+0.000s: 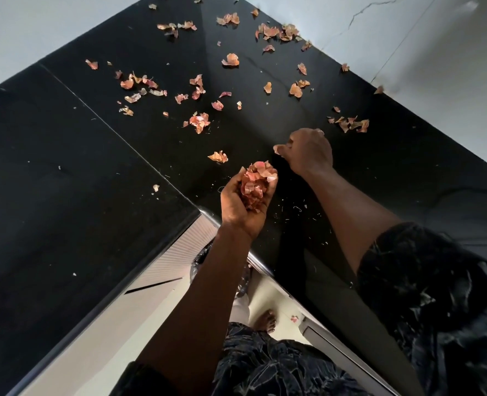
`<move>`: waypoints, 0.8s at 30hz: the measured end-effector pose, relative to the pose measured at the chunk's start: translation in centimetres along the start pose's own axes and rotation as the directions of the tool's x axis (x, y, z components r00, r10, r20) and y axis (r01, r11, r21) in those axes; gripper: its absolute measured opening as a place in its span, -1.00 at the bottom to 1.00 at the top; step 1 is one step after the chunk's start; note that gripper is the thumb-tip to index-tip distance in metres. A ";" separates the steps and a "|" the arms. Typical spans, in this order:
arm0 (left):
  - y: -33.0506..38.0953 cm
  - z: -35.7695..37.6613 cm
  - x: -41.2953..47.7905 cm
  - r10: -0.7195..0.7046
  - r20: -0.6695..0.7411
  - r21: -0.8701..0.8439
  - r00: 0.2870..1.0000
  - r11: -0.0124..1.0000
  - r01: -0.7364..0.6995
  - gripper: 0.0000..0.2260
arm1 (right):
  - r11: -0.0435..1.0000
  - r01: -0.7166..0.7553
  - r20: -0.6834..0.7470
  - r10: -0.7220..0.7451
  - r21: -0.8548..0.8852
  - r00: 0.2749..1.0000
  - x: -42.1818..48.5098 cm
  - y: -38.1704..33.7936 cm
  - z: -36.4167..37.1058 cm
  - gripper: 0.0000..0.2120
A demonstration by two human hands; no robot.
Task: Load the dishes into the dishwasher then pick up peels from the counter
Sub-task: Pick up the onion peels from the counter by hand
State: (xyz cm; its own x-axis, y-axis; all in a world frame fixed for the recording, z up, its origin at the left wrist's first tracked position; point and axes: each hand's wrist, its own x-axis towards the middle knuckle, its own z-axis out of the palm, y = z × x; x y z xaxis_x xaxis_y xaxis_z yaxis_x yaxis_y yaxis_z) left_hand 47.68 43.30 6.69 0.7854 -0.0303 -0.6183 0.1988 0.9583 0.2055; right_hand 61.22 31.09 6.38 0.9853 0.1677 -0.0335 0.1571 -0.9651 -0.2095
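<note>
Several orange-pink onion peels (199, 121) lie scattered over the black corner counter (65, 167), thickest toward the far corner. My left hand (236, 207) is cupped palm up over the counter's inner corner and holds a heap of gathered peels (256, 181). My right hand (308, 151) hovers just beyond it, fingers curled, pinching a small peel (277, 149) at its fingertips. A single peel (219, 157) lies on the counter just left of both hands. No dishes or dishwasher are in view.
White walls (436, 52) border the counter on the far sides. Below the counter edge are pale cabinet fronts (162, 270), a black bin bag (199, 258), my bare foot (265, 321) and one peel (293, 319) on the floor.
</note>
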 end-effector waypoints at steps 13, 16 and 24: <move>0.3 0.0 0.6 -0.001 0.000 -0.002 1.000 1.000 0.001 -0.69 | 0.839 -0.175 0.062 0.167 0.516 0.984 2.1 1.3 -1.9 -0.78; 0.2 0.0 0.8 0.003 0.003 -0.007 1.000 1.000 -0.003 -0.70 | 0.597 -0.312 0.197 0.252 0.739 0.947 1.3 2.4 -3.5 -0.78; -1.0 0.5 0.9 -0.012 0.004 0.031 1.000 0.999 0.011 -0.69 | 0.241 -0.376 0.314 0.261 0.894 0.913 -3.8 3.0 -5.1 -0.86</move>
State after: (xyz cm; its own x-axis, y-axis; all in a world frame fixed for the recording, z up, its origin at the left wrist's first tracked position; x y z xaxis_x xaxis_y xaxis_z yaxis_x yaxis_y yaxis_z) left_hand 48.46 42.20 6.36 0.7851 -0.0424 -0.6179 0.2260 0.9485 0.2221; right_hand 58.30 26.57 10.83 0.9194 -0.0353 -0.3918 -0.3932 -0.1161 -0.9121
